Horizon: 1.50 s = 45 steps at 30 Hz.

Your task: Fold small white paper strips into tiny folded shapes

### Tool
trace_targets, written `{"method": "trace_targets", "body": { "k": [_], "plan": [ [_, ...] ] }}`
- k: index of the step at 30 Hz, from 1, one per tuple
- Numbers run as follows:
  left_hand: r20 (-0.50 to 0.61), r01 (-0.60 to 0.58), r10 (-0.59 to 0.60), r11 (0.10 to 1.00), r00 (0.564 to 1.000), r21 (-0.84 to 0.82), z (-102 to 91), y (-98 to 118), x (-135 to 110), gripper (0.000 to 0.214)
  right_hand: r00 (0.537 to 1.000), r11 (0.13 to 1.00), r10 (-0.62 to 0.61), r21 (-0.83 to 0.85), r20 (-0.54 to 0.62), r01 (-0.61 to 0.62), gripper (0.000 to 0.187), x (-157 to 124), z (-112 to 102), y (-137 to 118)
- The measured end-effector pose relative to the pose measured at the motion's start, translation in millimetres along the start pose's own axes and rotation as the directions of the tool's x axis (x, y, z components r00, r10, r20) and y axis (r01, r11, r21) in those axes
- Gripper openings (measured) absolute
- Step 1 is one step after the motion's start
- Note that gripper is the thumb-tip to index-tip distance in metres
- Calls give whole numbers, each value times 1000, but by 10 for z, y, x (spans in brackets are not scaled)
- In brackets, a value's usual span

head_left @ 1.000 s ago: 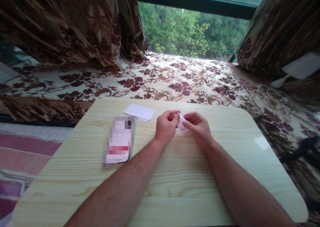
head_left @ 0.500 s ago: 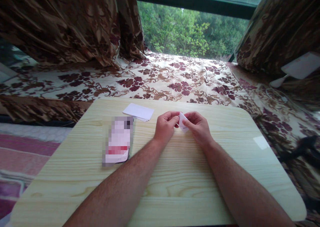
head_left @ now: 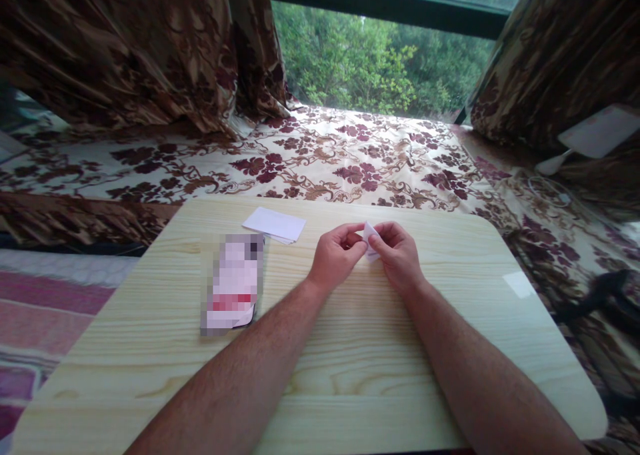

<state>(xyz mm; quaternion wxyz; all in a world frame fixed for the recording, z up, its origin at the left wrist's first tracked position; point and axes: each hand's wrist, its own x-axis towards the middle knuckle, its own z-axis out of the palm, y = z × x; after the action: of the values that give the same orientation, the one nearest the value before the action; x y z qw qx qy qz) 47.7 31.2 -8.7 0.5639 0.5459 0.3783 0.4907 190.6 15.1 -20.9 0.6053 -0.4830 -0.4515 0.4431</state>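
Observation:
A small folded piece of white paper [head_left: 371, 243] is held up between my hands, above the far middle of the wooden table [head_left: 370, 348]. My right hand [head_left: 399, 251] pinches it, with the thumb pressed on its near face. My left hand [head_left: 336, 251] has thumb and fingertips closed at the paper's left edge; part of that edge is hidden behind them. To the left of my hands lies a flat stack of white paper sheets [head_left: 275, 223].
A phone-shaped item [head_left: 235, 281], mostly pixelated, lies on the left of the table. Beyond the table's far edge is a ledge with floral cloth [head_left: 360, 155]. A white lamp-like object [head_left: 600, 131] stands at the right, near the curtain [head_left: 540, 61].
My left hand has shifted slightly right, its fingers now at the paper's edge and curled differently. The paper has turned a little and shows narrower. My right hand keeps its pinch.

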Motion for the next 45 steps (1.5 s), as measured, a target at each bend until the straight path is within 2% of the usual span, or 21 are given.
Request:
{"method": "trace_targets", "body": {
  "k": [5,10,20,31,34,39,45],
  "plan": [
    [-60,-20,24,998,998,52,1,-49,23,31,999,998,38,48,16,-38,29,-2,-2,-20],
    [-132,33,-37,999,991,-30,-13,-73,65,33,995,982,96,159,38,-101,28,-4,-4,-77],
    [-170,58,-66,997,983,-51,-14,-37,63,36,996,987,91,133,9,-91,20,5,-15,-34],
    [-167,36,-41,999,985,-37,-17,-63,63,37,996,985,85,149,1,-84,17,12,-23,-1],
    [-134,19,-18,1000,991,5,-15,-74,52,37,995,984,92,154,23,-95,16,1,-15,-17],
    [-65,-23,33,990,997,137,2,-65,15,33,995,994,84,63,43,-87,18,-8,2,-51],
    [-37,-35,41,987,998,158,10,-48,0,36,995,995,99,16,14,-99,21,4,3,-53]
  ]
}}
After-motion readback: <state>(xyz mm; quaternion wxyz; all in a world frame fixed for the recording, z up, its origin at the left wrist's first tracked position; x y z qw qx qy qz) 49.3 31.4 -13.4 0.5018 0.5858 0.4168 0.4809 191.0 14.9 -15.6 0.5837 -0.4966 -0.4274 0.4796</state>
